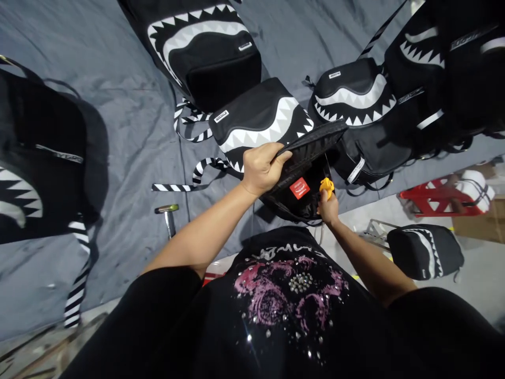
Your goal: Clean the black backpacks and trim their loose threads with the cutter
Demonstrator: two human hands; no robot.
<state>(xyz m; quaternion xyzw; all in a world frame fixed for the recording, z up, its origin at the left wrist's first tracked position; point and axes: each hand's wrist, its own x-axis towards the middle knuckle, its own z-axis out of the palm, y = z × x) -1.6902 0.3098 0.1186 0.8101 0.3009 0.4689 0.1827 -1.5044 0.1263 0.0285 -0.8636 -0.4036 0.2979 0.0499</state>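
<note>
My left hand (263, 169) is closed on the upper edge of a black backpack (262, 126) with a white and grey shark-mouth print, holding its opening apart. Inside, the dark lining shows a red label (299, 188). In my right hand (329, 208), at the right side of that opening, is a pair of small yellow-handled scissors (326, 186). Their blades are hard to make out against the dark lining. A black-and-white striped strap (173, 187) trails from the backpack to the left.
Grey cloth (130, 131) covers the table. More shark-print backpacks lie at the left (51, 142), at the top (224, 68) and at the right (355, 95). A hammer (169, 218) lies near my left forearm. Beyond the table's right edge are a red stool (428, 197) and another black bag (450, 252).
</note>
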